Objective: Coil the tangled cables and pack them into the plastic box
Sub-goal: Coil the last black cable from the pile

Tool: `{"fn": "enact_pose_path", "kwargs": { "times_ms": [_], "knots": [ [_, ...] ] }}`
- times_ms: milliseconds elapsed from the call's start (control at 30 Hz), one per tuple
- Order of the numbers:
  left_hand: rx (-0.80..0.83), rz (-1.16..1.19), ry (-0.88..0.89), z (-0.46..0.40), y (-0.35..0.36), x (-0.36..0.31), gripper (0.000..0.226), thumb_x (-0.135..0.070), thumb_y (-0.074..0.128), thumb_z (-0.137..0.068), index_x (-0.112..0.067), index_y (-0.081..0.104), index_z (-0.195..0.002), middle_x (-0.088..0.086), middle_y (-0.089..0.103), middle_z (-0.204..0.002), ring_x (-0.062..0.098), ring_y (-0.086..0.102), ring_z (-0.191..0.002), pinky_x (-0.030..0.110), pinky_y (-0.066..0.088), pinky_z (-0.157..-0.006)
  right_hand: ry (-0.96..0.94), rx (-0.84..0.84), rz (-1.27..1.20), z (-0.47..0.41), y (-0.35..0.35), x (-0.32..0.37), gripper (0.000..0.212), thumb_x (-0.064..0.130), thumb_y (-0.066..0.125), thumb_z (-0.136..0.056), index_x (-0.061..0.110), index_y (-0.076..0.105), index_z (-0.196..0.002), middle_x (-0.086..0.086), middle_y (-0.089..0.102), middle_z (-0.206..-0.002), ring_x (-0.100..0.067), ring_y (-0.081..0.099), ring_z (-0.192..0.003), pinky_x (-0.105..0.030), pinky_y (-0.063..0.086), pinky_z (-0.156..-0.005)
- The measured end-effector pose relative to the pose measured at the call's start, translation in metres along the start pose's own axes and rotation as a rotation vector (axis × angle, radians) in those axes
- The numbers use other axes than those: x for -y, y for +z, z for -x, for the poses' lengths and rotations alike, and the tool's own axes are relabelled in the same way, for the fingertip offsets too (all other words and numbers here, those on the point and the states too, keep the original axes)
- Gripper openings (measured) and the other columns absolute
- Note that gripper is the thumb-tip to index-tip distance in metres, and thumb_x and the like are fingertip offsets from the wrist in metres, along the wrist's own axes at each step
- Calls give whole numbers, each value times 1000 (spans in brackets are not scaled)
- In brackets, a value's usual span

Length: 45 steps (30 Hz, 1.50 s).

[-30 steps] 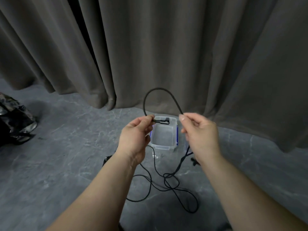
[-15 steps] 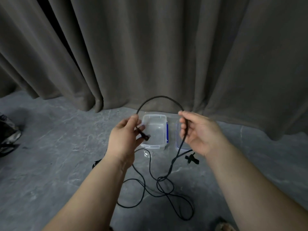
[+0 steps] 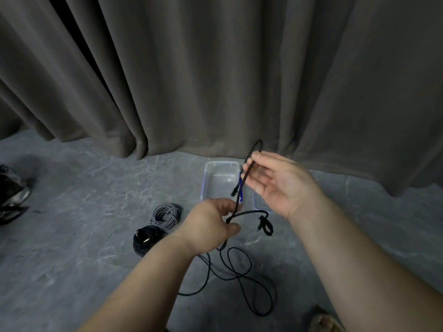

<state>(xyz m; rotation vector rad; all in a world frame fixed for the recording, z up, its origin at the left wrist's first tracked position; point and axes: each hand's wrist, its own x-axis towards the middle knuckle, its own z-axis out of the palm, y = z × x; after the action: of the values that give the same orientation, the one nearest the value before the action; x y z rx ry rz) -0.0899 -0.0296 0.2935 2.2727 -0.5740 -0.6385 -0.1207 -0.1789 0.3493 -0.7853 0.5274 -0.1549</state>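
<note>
Head view, L hand pinching cable

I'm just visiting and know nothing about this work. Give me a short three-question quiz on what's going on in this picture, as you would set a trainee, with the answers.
1. True or false: the plastic box already holds a coiled cable.
2. Which hand pinches the black cable lower down, nearer the floor? A) left hand B) right hand
3. How many coiled cables lie on the floor left of the box?

Key
1. False. The box looks empty; its lid lies beside it.
2. A. The right hand holds the upper loop near the curtain.
3. Two: a grey coil and a black coil.
</note>
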Motion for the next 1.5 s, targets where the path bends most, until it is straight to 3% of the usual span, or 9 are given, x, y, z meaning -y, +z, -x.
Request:
{"fn": "enact_pose_path", "kwargs": {
  "times_ms": [200,333,567,800,933,1100,1267,1367,1500],
  "knots": [
    [-157,44,33,-2,-6,12,13,-18,72,-85,-20,69,-72,-4,67,-68,6,57,-60,20,50,-66,-29,-38,-126,0,1,0,11,3,64,-88,8,57,-80,-6,64,-67,-15,69,-58,-27,59,-57],
    [-276,371,20,-1,-17,6,17,-19,69,-87,-18,73,-71,3,70,-70,8,59,-63,21,49,-65,-47,-123,39,-3,-5,-3,11,13,66,-88,14,59,-80,-1,67,-62,-13,69,-59,-26,57,-57],
    [-237,726,-8,2,-27,-4,18,-13,58,-94,-5,70,-85,0,69,-71,10,63,-71,23,54,-72,-217,123,826,0,-7,-20,7,12,67,-87,17,70,-82,0,72,-75,-12,65,-67,-24,52,-71],
    [-212,462,48,6,-34,3,20,-3,58,-93,-19,71,-94,-18,57,-57,0,43,-46,11,38,-51,-712,-135,1188,-13,-17,-18,14,16,69,-83,26,77,-89,13,54,-78,-1,56,-73,-8,35,-64],
    [-250,300,154,8,-33,5,29,-3,58,-93,-27,73,-98,-6,74,-94,19,67,-83,30,52,-83,-944,-260,1400,-9,-16,-17,14,19,69,-84,24,78,-94,10,47,-73,-18,48,-82,-22,28,-67],
    [-299,192,189,13,-33,5,30,-7,58,-93,-33,73,-95,-7,74,-89,34,67,-86,41,53,-81,-895,-266,1454,-2,-12,-14,22,18,62,-87,22,73,-106,1,74,-88,-25,65,-85,-29,44,-73],
    [-266,531,192,16,-40,-3,21,2,50,-96,-7,69,-99,2,74,-89,0,67,-70,10,47,-65,-553,86,1297,0,-16,-11,43,24,50,-93,27,52,-136,15,60,-128,13,56,-76,-22,41,-89],
    [-342,858,134,14,-46,-7,19,1,48,-96,-8,64,-93,1,75,-86,11,71,-79,18,53,-64,-453,163,1224,0,-20,-13,54,52,59,-75,32,59,-125,16,65,-120,4,61,-104,-32,47,-100],
    [-512,1144,6,10,-56,-7,18,0,46,-98,-12,58,-91,5,73,-87,10,72,-72,20,54,-55,-544,0,1401,-2,-24,-15,15,23,66,-83,25,69,-97,13,70,-84,-10,68,-80,-36,55,-80]
  ]
}}
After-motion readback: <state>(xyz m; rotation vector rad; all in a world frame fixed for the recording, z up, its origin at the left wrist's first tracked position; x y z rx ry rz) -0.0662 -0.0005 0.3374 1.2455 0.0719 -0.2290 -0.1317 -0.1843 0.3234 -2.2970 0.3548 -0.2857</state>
